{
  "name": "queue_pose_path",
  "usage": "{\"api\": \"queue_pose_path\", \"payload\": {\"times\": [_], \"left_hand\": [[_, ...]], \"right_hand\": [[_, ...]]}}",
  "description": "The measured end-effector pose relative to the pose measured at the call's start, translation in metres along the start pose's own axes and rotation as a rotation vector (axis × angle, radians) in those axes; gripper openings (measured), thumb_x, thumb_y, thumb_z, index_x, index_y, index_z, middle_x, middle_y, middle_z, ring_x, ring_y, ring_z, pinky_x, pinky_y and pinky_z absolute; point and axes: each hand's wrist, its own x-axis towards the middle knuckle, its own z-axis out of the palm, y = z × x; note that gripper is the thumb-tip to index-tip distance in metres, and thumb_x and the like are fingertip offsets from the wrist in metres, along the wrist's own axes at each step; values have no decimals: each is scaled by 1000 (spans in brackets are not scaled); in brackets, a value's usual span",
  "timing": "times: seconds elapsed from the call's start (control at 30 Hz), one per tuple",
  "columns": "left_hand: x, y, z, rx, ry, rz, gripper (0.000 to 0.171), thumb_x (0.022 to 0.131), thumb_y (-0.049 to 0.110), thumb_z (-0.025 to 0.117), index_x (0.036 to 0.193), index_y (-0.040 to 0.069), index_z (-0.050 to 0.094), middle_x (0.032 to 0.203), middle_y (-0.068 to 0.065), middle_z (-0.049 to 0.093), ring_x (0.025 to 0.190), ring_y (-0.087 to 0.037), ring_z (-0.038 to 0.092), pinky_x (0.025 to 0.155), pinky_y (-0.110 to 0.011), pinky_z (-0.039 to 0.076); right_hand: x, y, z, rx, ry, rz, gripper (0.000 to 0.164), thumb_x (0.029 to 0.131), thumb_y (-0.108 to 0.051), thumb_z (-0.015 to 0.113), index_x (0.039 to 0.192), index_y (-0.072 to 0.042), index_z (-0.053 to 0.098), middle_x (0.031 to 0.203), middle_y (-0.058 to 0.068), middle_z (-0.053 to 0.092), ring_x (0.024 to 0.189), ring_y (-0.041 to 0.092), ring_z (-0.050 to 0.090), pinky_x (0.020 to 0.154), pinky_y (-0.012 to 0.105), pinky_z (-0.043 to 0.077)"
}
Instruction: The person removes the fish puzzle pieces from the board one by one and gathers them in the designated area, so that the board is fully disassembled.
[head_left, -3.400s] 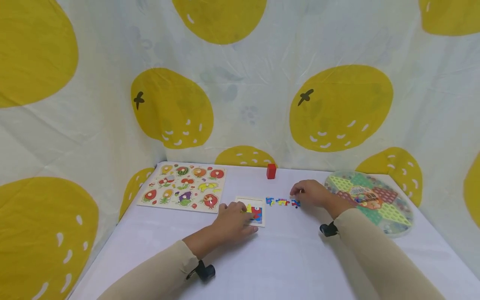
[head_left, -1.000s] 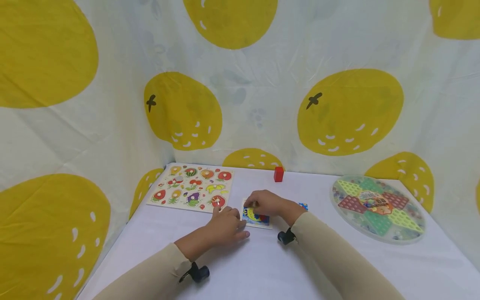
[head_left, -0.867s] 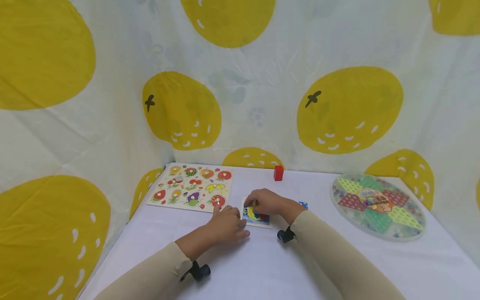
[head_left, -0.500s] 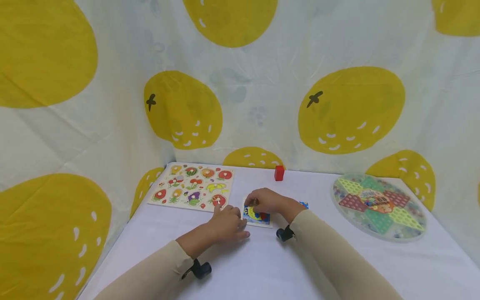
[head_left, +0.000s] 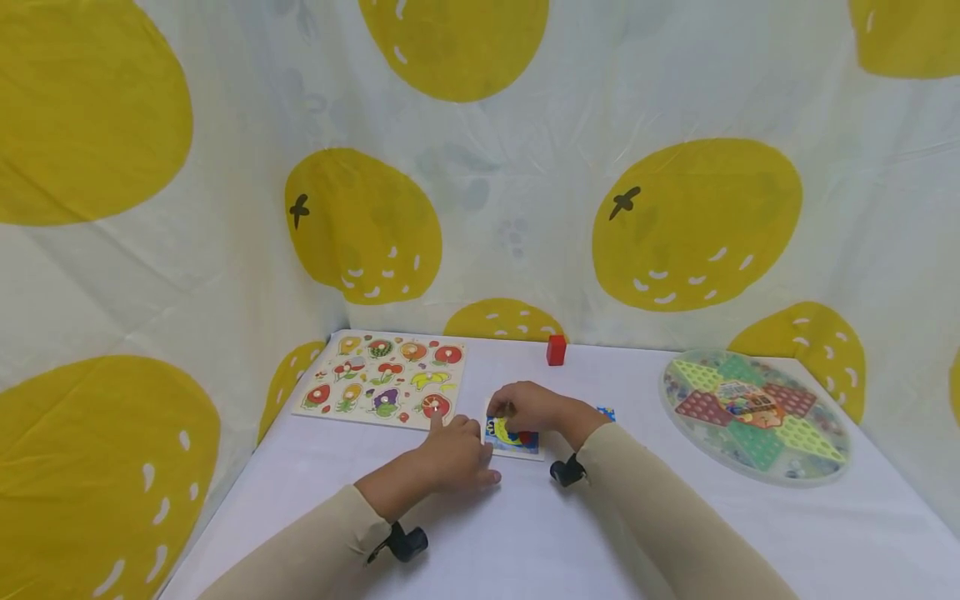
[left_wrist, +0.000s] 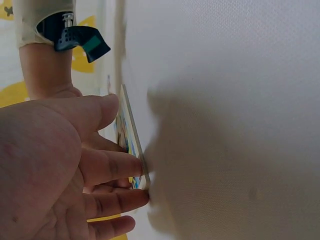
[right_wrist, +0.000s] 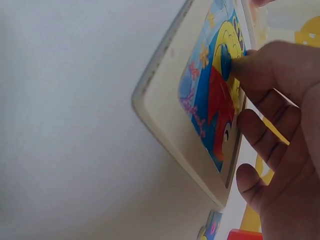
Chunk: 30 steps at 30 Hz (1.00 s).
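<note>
A small wooden jigsaw tray (head_left: 517, 455) with a yellow, red and blue sea-animal picture lies mid-table. My right hand (head_left: 532, 407) reaches over it from the right, fingers bent down. In the right wrist view, its thumb and a partly hidden finger pinch a puzzle piece (right_wrist: 226, 62) with a blue patch, low over the picture. The other fingertips hover along the tray's far side. My left hand (head_left: 453, 454) lies at the tray's left edge, fingers extended. Up close in the left wrist view, its fingertips (left_wrist: 135, 197) touch the tray's rim.
A loose blue puzzle piece (head_left: 607, 412) shows behind the right wrist. A wooden fruit peg board (head_left: 337, 412) lies at back left, a red block (head_left: 556, 350) stands at the back, and a round clear game case (head_left: 798, 477) lies right.
From the loose pieces on the right, my right hand has moved left over the tray. My left hand has shifted slightly off the picture to the tray's edge. The last second shows little movement.
</note>
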Motion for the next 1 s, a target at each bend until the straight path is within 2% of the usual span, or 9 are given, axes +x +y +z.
{"api": "queue_pose_path", "payload": {"times": [0.27,0.6,0.73,1.0], "left_hand": [[1,0,0,14,4,7,52,97,64,70,127,23,81,117,-3,66,122,-22,53,115,-74,28],[1,-1,3,31,10,1,57,96,66,69,133,23,78,118,-2,65,126,-23,52,117,-74,26],[2,-1,5,27,8,-1,57,96,66,69,132,23,79,119,-3,66,127,-23,52,117,-75,26],[2,-1,2,8,3,-1,55,96,63,70,130,22,80,123,-5,68,131,-25,51,117,-76,25]], "right_hand": [[2,0,-1,-50,4,-19,29,92,-13,85,116,-28,76,106,-12,68,106,14,62,100,38,56],[-2,-1,-1,-16,26,-1,34,91,-17,87,119,-32,73,109,-13,68,108,13,62,100,37,56],[-3,0,1,-12,34,4,35,92,-19,87,119,-36,72,109,-15,68,107,12,62,98,34,57],[-7,1,2,3,49,-8,36,92,-17,86,118,-36,70,111,-12,68,108,15,63,97,36,58]]}}
